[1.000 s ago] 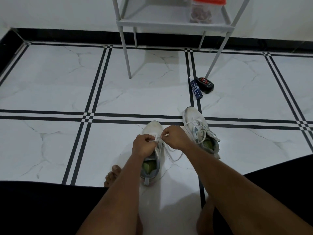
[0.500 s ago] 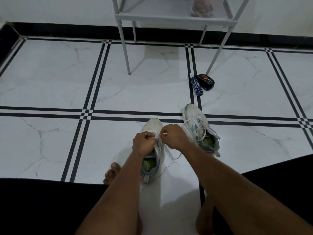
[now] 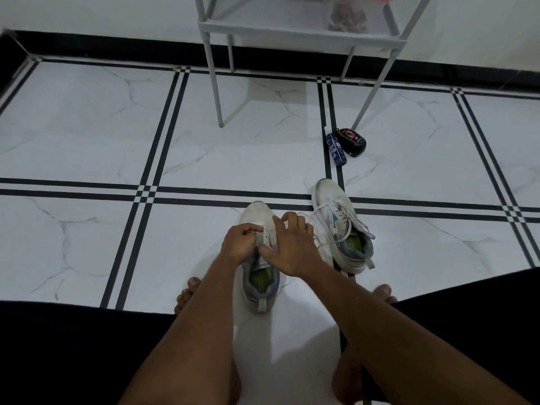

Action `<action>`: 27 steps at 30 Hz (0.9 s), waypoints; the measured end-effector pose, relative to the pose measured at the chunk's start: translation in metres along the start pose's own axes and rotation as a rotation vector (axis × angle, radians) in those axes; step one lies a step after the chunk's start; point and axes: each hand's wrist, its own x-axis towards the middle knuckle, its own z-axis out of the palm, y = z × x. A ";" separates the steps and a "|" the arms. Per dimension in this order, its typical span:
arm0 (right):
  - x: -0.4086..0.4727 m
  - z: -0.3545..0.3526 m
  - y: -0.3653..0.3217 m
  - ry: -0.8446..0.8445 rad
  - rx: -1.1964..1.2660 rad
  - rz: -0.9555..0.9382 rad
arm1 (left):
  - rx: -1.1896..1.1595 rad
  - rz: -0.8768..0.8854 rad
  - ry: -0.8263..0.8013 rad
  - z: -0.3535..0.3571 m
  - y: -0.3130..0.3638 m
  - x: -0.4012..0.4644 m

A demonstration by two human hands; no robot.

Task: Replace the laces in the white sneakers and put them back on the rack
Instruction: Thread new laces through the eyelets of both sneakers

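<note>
sneaker (image 3: 257,229), right hand (image 3: 292,247) now spread open

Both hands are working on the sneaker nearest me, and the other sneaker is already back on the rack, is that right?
Not quite. Both hands, left and right, are on the near sneaker, but the other sneaker is not on the rack: the head view shows it on the floor beside the first, laced.

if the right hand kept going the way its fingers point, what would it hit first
Probably the toe of the near sneaker: the right hand lies over its laces, fingers pointing forward and slightly left. Past that toe, bare floor. Depth is uncertain.
</note>
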 end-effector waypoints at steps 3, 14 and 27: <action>-0.003 0.001 -0.002 -0.058 0.016 -0.017 | 0.059 0.054 0.012 0.000 0.001 0.000; -0.005 -0.004 0.007 -0.051 0.458 0.248 | 0.463 0.140 0.161 0.025 0.016 0.002; 0.005 -0.042 0.017 0.055 0.534 0.239 | 0.036 0.205 0.347 -0.016 0.072 0.003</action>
